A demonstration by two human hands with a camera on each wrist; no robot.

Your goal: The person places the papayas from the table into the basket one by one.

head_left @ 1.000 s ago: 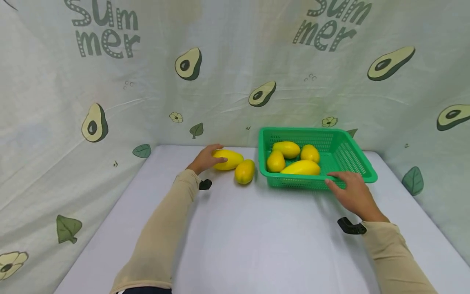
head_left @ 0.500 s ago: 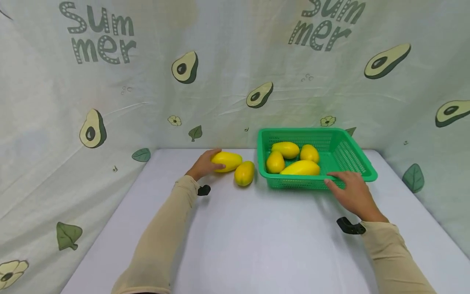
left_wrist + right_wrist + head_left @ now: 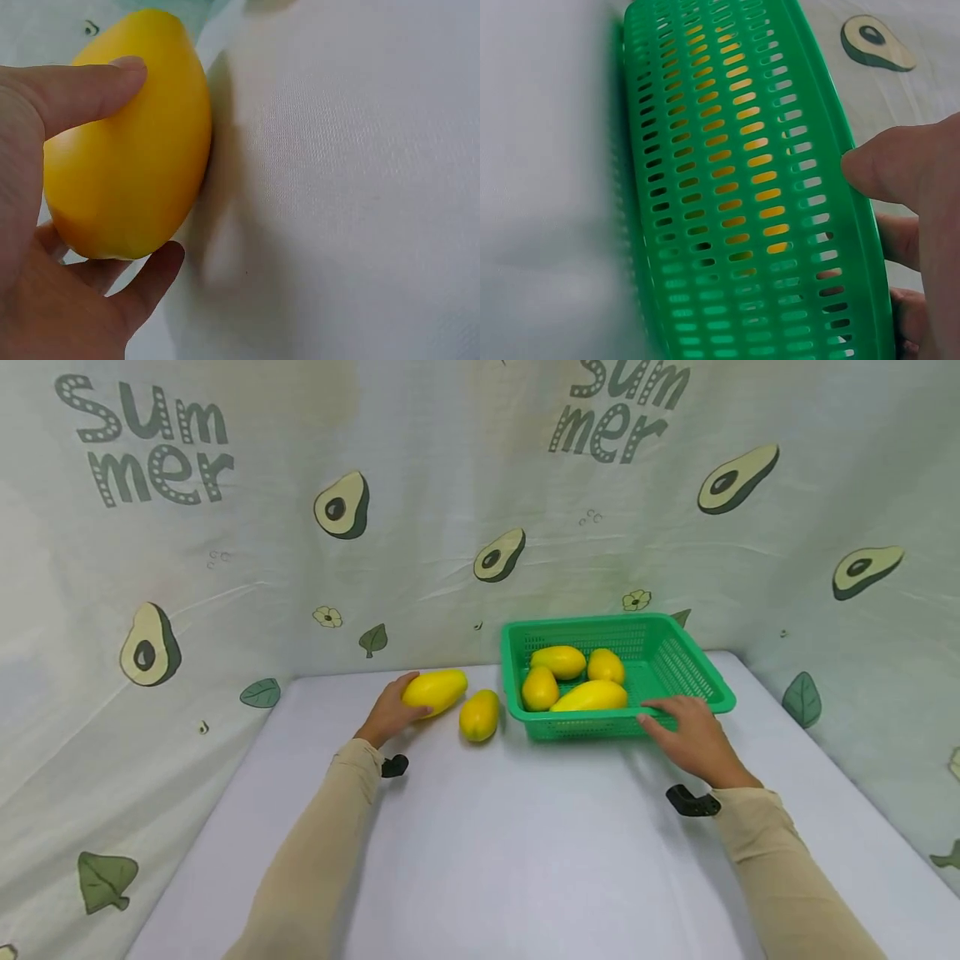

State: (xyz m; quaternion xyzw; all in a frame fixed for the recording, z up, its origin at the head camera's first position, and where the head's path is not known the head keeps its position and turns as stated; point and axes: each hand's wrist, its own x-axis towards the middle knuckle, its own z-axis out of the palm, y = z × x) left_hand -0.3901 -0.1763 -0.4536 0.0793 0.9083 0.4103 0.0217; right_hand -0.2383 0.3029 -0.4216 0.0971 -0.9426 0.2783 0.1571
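My left hand (image 3: 390, 710) holds a smooth, oblong yellow fruit (image 3: 437, 692), like a mango or papaya, at the table's back edge. In the left wrist view the thumb lies across the top of this fruit (image 3: 142, 150), with fingertips curled round its near end. A second yellow fruit (image 3: 479, 716) lies on the table just to its right. My right hand (image 3: 693, 739) grips the front rim of a green plastic basket (image 3: 678, 678). The right wrist view has the thumb on the outside of the basket wall (image 3: 727, 225) and the other fingers over the rim, partly hidden.
Several yellow fruits (image 3: 588, 697) sit in the left part of the basket. A white cloth covers the table (image 3: 525, 843). Behind and at both sides hangs a pale curtain (image 3: 420, 527) printed with avocados, close to the basket's back.
The head view has swung a little to the right. In my left hand the fruit has turned, its far end now pointing up and right. The right hand keeps its hold on the basket rim.
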